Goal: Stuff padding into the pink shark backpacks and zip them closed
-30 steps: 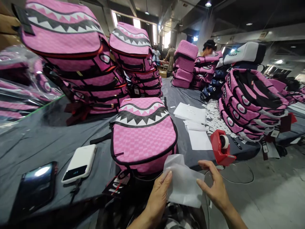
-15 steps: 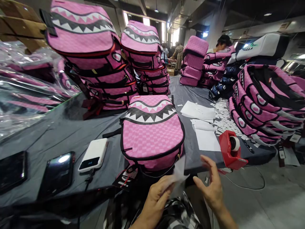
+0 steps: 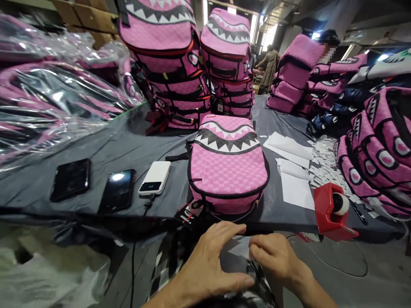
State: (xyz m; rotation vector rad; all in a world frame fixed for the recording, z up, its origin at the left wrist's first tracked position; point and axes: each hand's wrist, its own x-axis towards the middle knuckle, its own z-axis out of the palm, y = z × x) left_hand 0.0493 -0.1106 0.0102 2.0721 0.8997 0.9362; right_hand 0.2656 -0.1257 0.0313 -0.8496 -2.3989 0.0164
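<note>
My left hand point(image 3: 205, 267) lies flat with spread fingers on my lap, pressing on a white paper sheet point(image 3: 236, 247) that mostly hides beneath both hands. The curled fingers of my right hand point(image 3: 278, 259) pinch the sheet's right edge. Just beyond them, at the table's near edge, a pink checkered backpack point(image 3: 227, 171) with a shark-mouth print lies flat, hang tags dangling from its lower left.
A grey-covered table point(image 3: 112, 149) carries two dark phones point(image 3: 117, 190), a white power bank point(image 3: 155, 177), paper sheets point(image 3: 297, 190) and a red tape dispenser point(image 3: 330, 211). Stacks of pink backpacks point(image 3: 167, 64) stand behind and at right point(image 3: 379, 158). Plastic-wrapped bags point(image 3: 48, 98) lie left. A person point(image 3: 324, 42) sits far back.
The paper, held up flat between both hands, was folded and brought down to my lap. My left hand now lies spread over it. The view has swung left and down.
</note>
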